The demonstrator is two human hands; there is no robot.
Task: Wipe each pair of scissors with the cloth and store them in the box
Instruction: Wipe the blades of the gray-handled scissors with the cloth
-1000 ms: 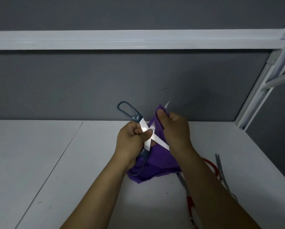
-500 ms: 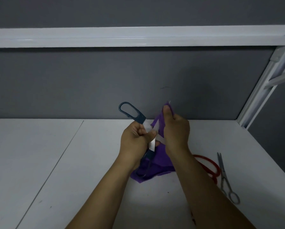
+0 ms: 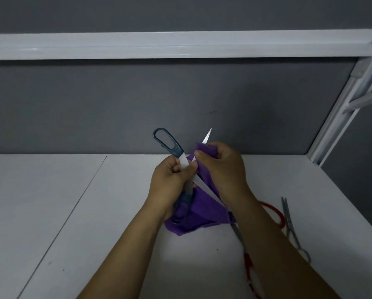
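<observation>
R hand (image 3: 224, 169) w/ cloth (image 3: 204, 203) slid down; scissors (image 3: 184, 161) tip (image 3: 207, 137) bare, pointing up.

left hand (image 3: 170, 182) curled, grips scissors (image 3: 183, 161); right hand (image 3: 223, 169) pinches cloth (image 3: 202, 205); forearms reach forward, wrists close

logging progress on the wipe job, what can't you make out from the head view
- Box: outside the head view, so stored pairs unknown.
- Red scissors: mostly under the right forearm, head view; one pair or two, unclear.
- Blue scissors: pivot hidden by the left hand, head view.
</observation>
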